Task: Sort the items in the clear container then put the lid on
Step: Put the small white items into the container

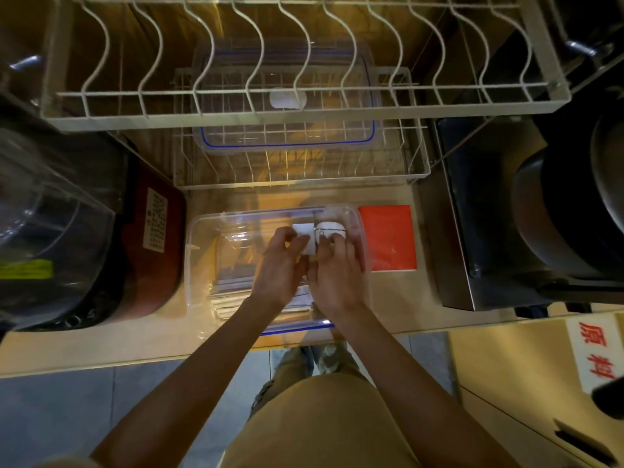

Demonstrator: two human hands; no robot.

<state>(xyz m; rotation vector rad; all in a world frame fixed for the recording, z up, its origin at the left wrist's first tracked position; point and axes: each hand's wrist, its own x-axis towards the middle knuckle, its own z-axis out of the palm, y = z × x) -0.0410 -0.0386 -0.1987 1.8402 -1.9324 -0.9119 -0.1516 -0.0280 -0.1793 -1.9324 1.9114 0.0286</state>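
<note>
Sorting underway: left hand (pixel 282 261) fingers pinch small white box (pixel 305 238), right hand (pixel 337 275) grips round white case (pixel 331 229) inside clear plastic container (pixel 202 265); blue-rimmed lid (pixel 287 136) on wire rack, not yet fitted

White wire dish rack (pixel 304 106), orange booklet (pixel 388 241), dark red cooker (pixel 148 265).

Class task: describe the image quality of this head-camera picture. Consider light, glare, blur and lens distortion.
Head view: dim, warm yellow light; wide-angle bending bows the wire rack; glare streaks the clear container; left hand and right hand are slightly soft; corners fall dark.
</note>
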